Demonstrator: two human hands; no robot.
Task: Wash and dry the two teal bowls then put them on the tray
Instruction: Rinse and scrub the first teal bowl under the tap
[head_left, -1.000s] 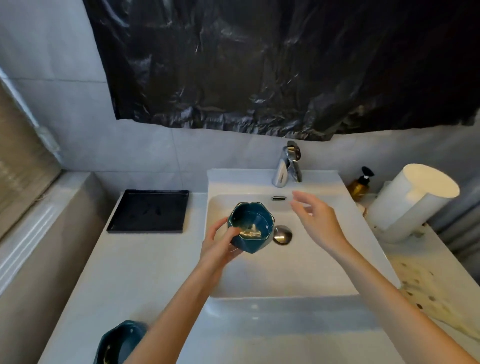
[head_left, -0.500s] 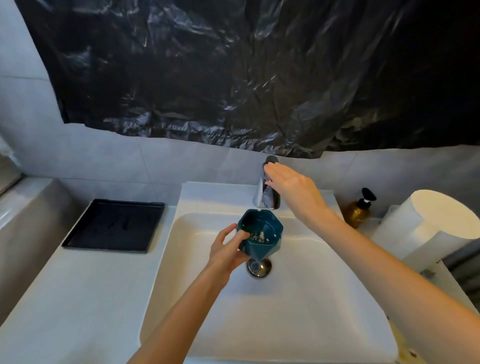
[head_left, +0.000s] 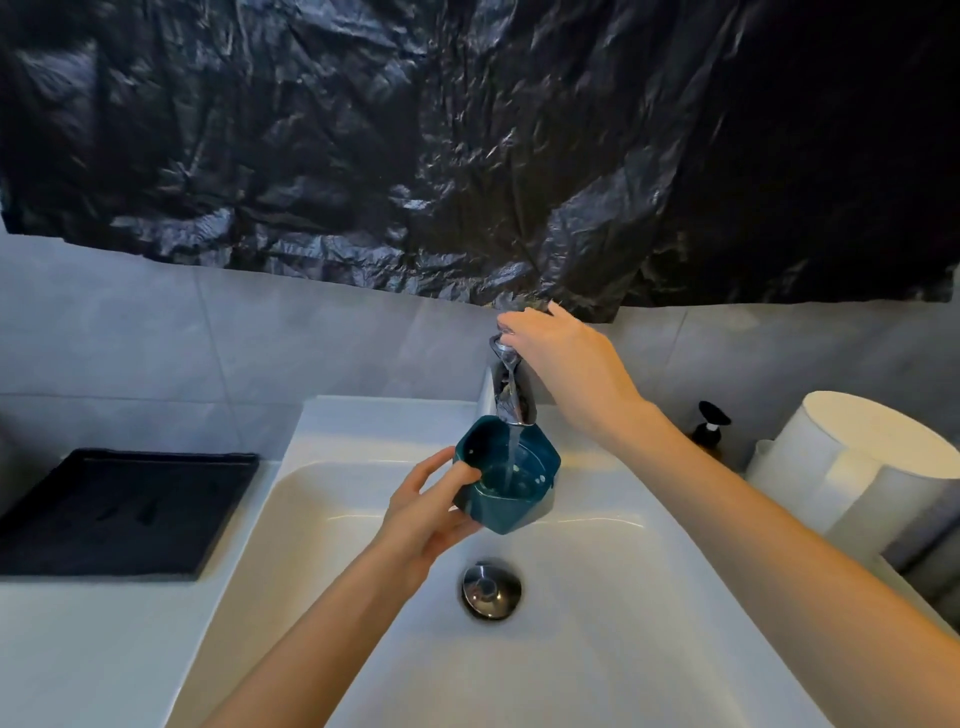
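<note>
Bathroom basin below a black plastic sheet (head_left: 467, 156) hung on grey tile. Left fingers (head_left: 452, 532) curl round the teal bowl (head_left: 511, 512), thumb on the near rim and the rest under the base. The bowl sits tilted just below the tap (head_left: 506, 400) spout, over the sink (head_left: 597, 649), with water running into it. Right fingers (head_left: 519, 330) curl over the tap lever (head_left: 503, 343), above and behind the bowl.

Outward: left hand (head_left: 431, 512) with its forearm coming up from bottom centre. Right hand (head_left: 561, 358) palm down, forearm reaching in from the right edge.

My read: first bowl is only at the rinse, and a few pale specks show inside. Drying not begun; the paper roll (head_left: 857, 467), well right of the right fingers, is untouched. Tray (head_left: 119, 512) lies well left of the left fingers on the worktop (head_left: 78, 649), with no bowl on it. Second bowl is out of my view.
</note>
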